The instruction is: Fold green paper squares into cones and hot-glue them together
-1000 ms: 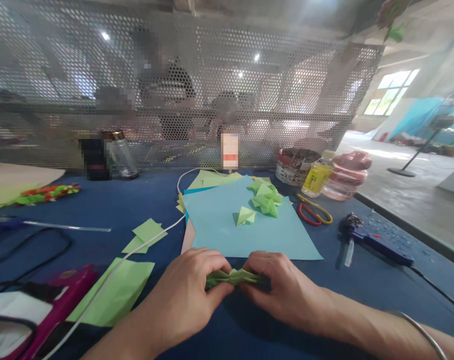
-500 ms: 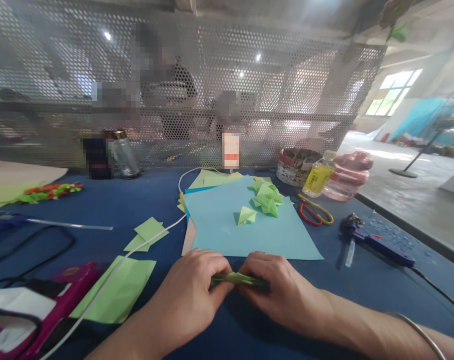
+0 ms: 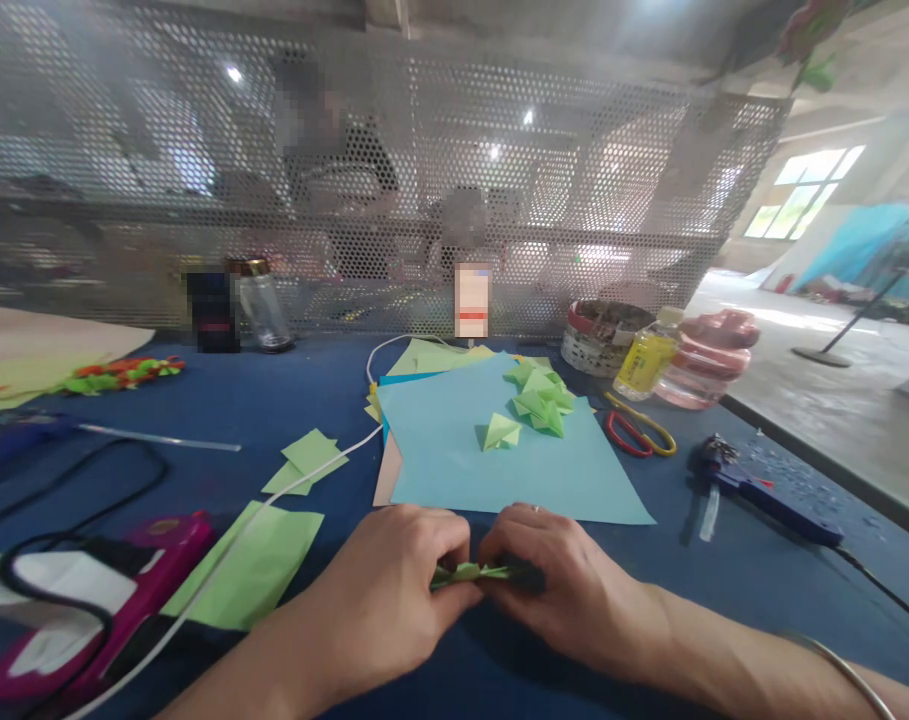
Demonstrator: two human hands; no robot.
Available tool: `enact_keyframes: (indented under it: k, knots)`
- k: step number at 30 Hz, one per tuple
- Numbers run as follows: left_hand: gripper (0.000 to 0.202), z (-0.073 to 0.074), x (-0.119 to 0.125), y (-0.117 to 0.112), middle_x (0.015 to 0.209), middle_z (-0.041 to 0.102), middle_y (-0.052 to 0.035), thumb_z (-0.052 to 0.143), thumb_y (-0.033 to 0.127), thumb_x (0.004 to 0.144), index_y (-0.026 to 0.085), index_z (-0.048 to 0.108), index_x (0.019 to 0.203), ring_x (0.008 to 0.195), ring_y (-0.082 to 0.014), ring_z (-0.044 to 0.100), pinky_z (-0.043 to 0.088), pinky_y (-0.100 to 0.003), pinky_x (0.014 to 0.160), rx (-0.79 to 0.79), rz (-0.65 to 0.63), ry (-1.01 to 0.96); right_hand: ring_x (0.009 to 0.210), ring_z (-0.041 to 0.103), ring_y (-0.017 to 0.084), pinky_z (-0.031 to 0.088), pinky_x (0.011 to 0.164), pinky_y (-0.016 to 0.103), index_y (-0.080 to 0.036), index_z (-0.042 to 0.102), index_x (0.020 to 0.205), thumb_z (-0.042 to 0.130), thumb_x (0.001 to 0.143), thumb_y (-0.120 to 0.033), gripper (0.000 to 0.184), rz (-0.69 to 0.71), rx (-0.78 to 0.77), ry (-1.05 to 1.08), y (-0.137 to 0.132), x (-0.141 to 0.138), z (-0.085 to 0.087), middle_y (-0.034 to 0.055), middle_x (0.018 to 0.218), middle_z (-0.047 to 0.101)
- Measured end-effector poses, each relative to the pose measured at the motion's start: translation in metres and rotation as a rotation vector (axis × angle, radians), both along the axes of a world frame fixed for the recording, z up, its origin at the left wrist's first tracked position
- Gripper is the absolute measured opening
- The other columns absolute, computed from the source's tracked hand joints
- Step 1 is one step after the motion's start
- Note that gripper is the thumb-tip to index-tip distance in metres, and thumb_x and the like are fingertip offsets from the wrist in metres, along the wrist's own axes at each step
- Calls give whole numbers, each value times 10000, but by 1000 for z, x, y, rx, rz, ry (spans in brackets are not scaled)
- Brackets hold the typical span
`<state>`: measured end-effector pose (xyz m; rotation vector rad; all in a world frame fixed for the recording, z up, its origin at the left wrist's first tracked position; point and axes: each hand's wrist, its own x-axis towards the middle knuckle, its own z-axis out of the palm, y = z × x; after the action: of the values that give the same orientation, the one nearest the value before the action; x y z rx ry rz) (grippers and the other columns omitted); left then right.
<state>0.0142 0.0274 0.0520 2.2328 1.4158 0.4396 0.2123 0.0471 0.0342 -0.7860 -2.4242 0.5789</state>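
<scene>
Between my two hands is a small piece of folded green paper (image 3: 469,572), mostly hidden by my fingers. My left hand (image 3: 405,580) pinches its left end, the thumb below and the fingers curled over it. The right end is gripped by my right hand (image 3: 555,570) in the same way. Just beyond my hands lies a light blue paper sheet (image 3: 446,450) on the dark blue table. On that sheet rest several folded green paper pieces (image 3: 540,400) in a cluster, with one folded piece (image 3: 501,431) apart from them.
Green paper sheets (image 3: 255,565) lie at left under a white cable (image 3: 221,560), beside a magenta device (image 3: 154,560). At right are scissors (image 3: 638,430), a glue gun (image 3: 776,500), a yellow-labelled bottle (image 3: 641,360) and a pink jug (image 3: 705,365). A perforated screen (image 3: 611,150) stands behind.
The whole view has shifted slightly, so the table items appear a little further right. Both hands keep their pinch on the green paper, with only small finger movement.
</scene>
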Motion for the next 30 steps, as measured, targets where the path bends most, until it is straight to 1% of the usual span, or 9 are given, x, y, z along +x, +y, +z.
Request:
enact_keyframes:
  k: [4,5,7,14,19,22,25,28,30]
  knots:
    - [174,6,-3,0,633,584,47,586,256,805,199,508,660,599,-127,515,280,-249,541,-90,41,-62,907,584,176,493,786,285,-194,539,1101,649,800,-109,331,-53,57,78,1,1,6,61,1011,600]
    - [151,8,-4,1,625,569,51,574,243,807,203,515,675,590,-123,502,279,-246,535,-99,56,-77,965,574,187,495,821,296,-194,508,1136,654,799,-116,375,-57,95,110,1,1,7,74,1057,583]
    - [106,9,-5,3,616,547,60,555,217,809,209,527,707,578,-117,482,277,-243,528,-103,77,-104,1023,557,196,495,856,306,-199,485,1122,635,812,-106,356,-39,178,142,1,3,10,82,1078,562]
    - [64,8,-7,6,648,594,63,531,174,785,210,562,742,604,-113,523,312,-236,550,-140,78,-187,922,575,187,512,785,315,-201,552,1012,531,879,-63,193,-11,332,73,1,4,10,71,1001,568]
    - [81,10,-4,3,586,520,68,514,158,785,200,535,718,546,-110,469,275,-242,522,-109,75,-181,854,575,185,520,749,317,-196,583,1004,533,888,-97,160,-54,360,72,3,3,8,71,953,574]
    - [88,8,-4,3,620,563,64,519,157,804,202,545,734,581,-117,505,299,-241,543,-98,59,-213,833,571,181,521,737,312,-196,597,987,523,902,-113,141,-52,361,61,3,3,9,69,935,582]
    - [69,7,-4,4,690,645,71,543,156,822,224,547,836,631,-122,553,334,-236,575,-117,52,-268,807,566,173,513,726,303,-198,600,960,520,911,-117,124,-52,332,57,4,4,9,60,911,588]
    - [129,9,-3,5,686,670,93,545,171,850,253,471,916,578,-118,539,333,-230,551,-141,67,-295,806,570,168,507,716,291,-194,603,955,528,900,-97,136,-53,275,65,5,5,9,56,913,586]
    - [132,11,-3,4,682,671,93,510,172,875,257,412,898,587,-123,559,352,-230,558,-155,62,-309,808,574,163,505,712,282,-192,608,949,536,889,-88,140,-59,229,73,6,5,9,55,919,583]
